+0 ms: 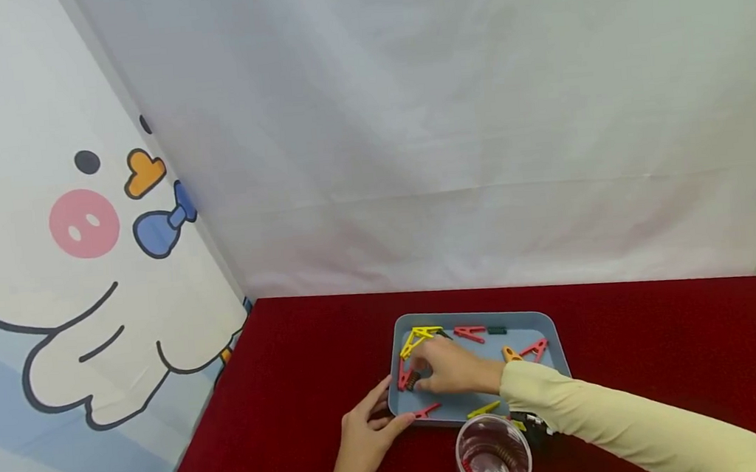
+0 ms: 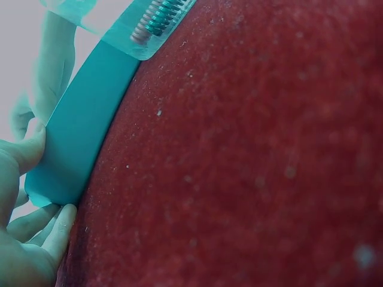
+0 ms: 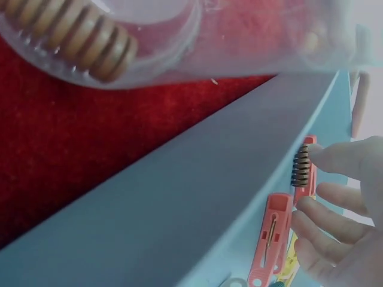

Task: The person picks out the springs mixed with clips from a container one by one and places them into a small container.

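Note:
The left hand point(image 1: 360, 437) grips the near left corner of a blue-grey tray point(image 1: 477, 315), thumb at the rim and fingers against the outside. Inside the tray, the right hand point(image 1: 451, 366) reaches down at the left side. Its thumb touches or nearly touches a brown coil spring point(image 3: 301, 166), which lies against a red plastic clip point(image 3: 309, 190); the other fingers are spread below. Another red clip point(image 3: 272, 239) lies nearby. Around the hand are yellow clips point(image 1: 408, 346), a red clip point(image 1: 469, 332) and a dark green spring point(image 1: 496, 330).
A clear plastic cup point(image 1: 464, 448) with springs inside stands at the tray's near edge. An orange clip point(image 1: 511, 354), a red clip point(image 1: 539, 348) and a yellow clip point(image 1: 483, 409) lie elsewhere in the tray. Red cloth point(image 1: 314, 352) covers the table; a pale curtain hangs behind.

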Demonstrator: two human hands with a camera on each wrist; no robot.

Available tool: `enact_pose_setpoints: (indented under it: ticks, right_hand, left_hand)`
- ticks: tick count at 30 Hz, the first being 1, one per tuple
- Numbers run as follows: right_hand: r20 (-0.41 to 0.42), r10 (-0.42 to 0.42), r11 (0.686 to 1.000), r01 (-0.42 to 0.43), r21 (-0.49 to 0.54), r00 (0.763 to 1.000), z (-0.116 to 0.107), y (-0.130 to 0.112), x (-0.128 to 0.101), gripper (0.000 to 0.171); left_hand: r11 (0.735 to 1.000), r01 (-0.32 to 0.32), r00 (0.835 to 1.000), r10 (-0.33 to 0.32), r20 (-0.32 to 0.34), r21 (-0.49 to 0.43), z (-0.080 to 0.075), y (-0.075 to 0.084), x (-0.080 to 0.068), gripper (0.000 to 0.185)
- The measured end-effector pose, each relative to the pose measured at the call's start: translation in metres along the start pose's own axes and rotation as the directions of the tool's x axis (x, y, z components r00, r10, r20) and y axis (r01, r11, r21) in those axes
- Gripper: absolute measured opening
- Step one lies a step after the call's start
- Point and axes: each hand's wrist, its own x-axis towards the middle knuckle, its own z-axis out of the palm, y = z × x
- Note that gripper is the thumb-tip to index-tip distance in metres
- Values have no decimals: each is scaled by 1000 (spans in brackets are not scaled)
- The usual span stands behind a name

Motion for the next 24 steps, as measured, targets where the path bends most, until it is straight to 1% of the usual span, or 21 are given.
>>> enact_pose_setpoints:
  ticks: [3,7,12,18,24]
  right_hand:
    - [18,13,1000,-13,-15,1000,1,0,2,19]
    - [32,1,1000,0,-26,999,2,0,5,19]
    - [24,-32,999,33,-28,999,3,-1,7,17]
    - [11,-33,999,33,-21,999,4,-4,8,22]
    - [4,-49,997,49,-57,999,5,-5,10,14]
  left_hand:
    - [1000,2,1000,-2,2,-5,0,0,0,66]
    - [1000,3,1000,-3,4,-17,-1,1,0,66]
    - [999,9,1000,-9,14,-31,0,1,-1,66]
    - [1000,10,1000,-9,10,-30,0,1,-1,66]
    - [1000,5,1000,-4,5,-23,-1,0,0,65]
